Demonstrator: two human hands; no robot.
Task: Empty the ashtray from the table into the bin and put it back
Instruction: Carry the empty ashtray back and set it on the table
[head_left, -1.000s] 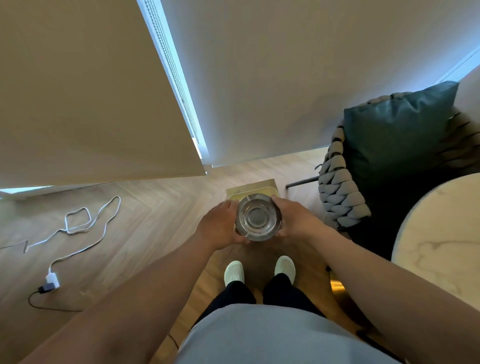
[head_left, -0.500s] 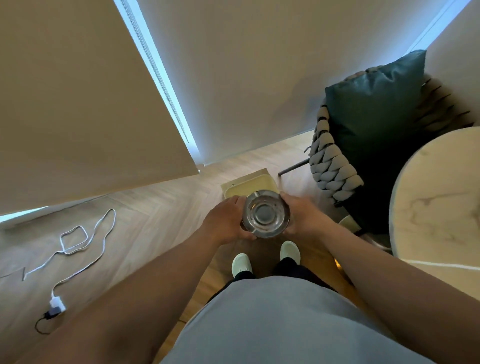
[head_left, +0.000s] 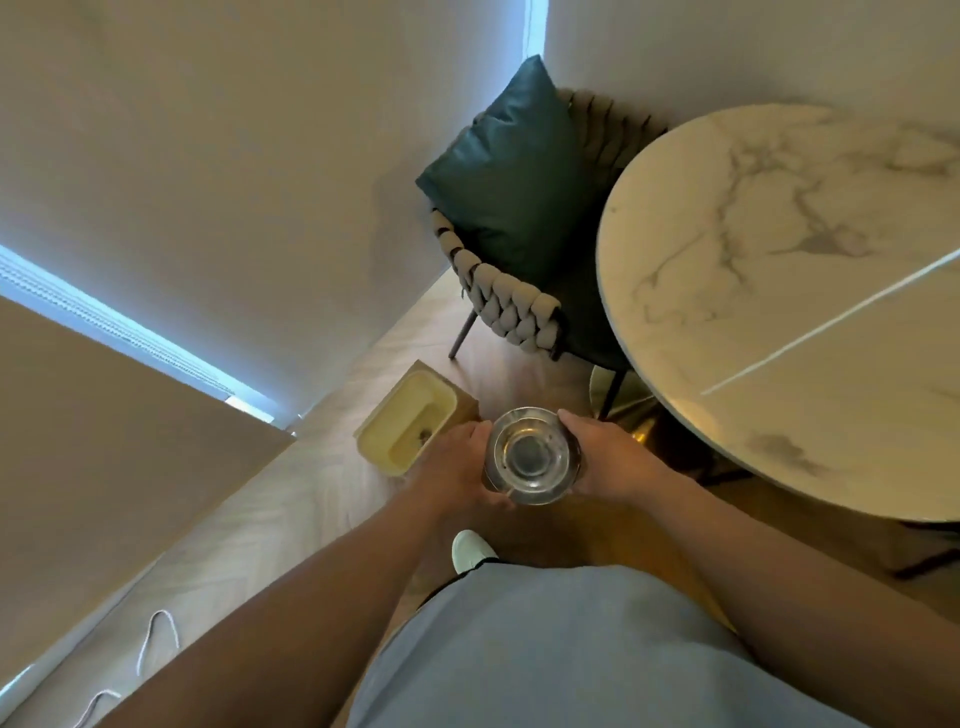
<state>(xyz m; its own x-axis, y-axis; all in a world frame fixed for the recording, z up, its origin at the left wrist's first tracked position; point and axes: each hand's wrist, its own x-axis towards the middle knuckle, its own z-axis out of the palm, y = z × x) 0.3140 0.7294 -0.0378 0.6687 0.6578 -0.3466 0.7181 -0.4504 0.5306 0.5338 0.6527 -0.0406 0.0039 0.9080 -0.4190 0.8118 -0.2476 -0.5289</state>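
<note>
A round glass-and-metal ashtray (head_left: 531, 456) is held level in front of me, mouth up, and its bowl looks bare. My left hand (head_left: 457, 467) grips its left side and my right hand (head_left: 608, 457) grips its right side. The small square bin (head_left: 387, 447) with a pale yellow liner stands on the wooden floor just left of and beyond the ashtray; a small dark bit lies at its bottom. The round white marble table (head_left: 779, 291) fills the right side, its near edge a little to the right of my right hand.
A woven grey chair (head_left: 511, 301) with a dark green cushion (head_left: 511, 171) stands beyond the bin, tucked against the table. White blinds cover the windows to the left. A white cable (head_left: 156, 644) lies on the floor at lower left. My shoe (head_left: 470, 551) shows below the ashtray.
My view has swung to the right, bringing the marble table well into sight. The bin now shows to the left of the ashtray instead of behind it. Both hands keep their hold.
</note>
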